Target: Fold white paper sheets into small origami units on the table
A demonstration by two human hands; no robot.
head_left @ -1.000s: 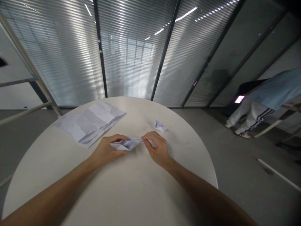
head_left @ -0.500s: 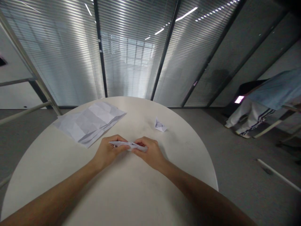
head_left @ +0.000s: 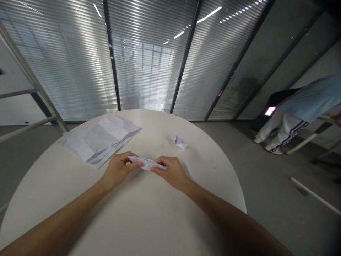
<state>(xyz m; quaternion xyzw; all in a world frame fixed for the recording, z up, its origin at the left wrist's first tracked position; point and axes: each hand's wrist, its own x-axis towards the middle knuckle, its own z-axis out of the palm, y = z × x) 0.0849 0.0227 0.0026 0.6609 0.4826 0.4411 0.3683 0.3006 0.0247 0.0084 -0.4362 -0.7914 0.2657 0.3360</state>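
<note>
Left hand [head_left: 117, 171], right hand [head_left: 173, 172]: angled inward, both pinched white flat-folded paper [head_left: 147, 164]; beyond left lay creased white paper sheets [head_left: 103, 137].

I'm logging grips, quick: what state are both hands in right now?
Left hand: closed, holding one end of the folded paper.
Right hand: closed, holding its other end.

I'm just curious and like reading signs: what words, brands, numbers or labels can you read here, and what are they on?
No readable text anywhere.
Folded paper held by the left hand and right hand: no writing that I can make out.
Loose sheets and small folded piece: none that I can make out.
Glowing screen at right: too small and washed out to read.
</note>
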